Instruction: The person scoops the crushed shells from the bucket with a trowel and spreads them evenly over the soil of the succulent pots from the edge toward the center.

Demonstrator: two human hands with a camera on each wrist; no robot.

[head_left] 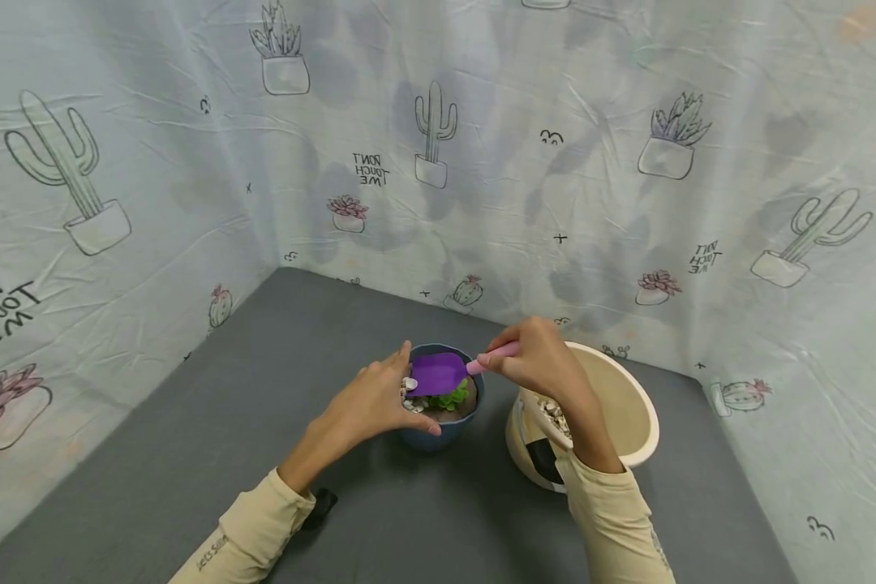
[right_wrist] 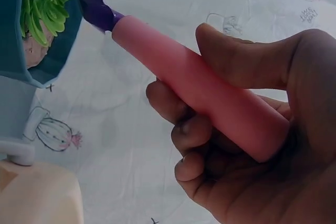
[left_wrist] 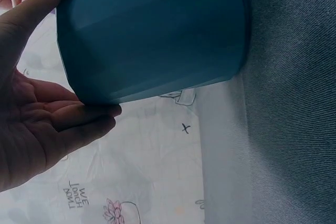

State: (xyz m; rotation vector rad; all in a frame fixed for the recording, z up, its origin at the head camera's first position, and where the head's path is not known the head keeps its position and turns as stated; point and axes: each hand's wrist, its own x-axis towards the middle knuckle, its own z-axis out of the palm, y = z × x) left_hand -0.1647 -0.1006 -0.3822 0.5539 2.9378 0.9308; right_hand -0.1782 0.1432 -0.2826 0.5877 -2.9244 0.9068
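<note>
A blue plant pot (head_left: 431, 440) stands on the grey tabletop, holding brown soil, a green succulent (right_wrist: 47, 1) and pale pebbles (head_left: 414, 403) on its left side. My left hand (head_left: 371, 399) holds the pot at its rim, thumb on the near side and fingers on the far left; in the left wrist view the fingertips (left_wrist: 107, 113) touch the pot's wall. My right hand (head_left: 543, 357) grips the pink handle (right_wrist: 194, 82) of a small trowel, fingers curled beneath and thumb on top. Its purple blade (head_left: 438, 373) lies over the pot's opening, partly covering the succulent.
To the right, under my right forearm, stands a larger cream container (head_left: 646, 410) with a wide opening; small stones (head_left: 553, 414) show in its front pocket. A curtain (head_left: 482, 203) printed with cacti hangs behind the table. A black object (head_left: 319, 507) sits by my left sleeve.
</note>
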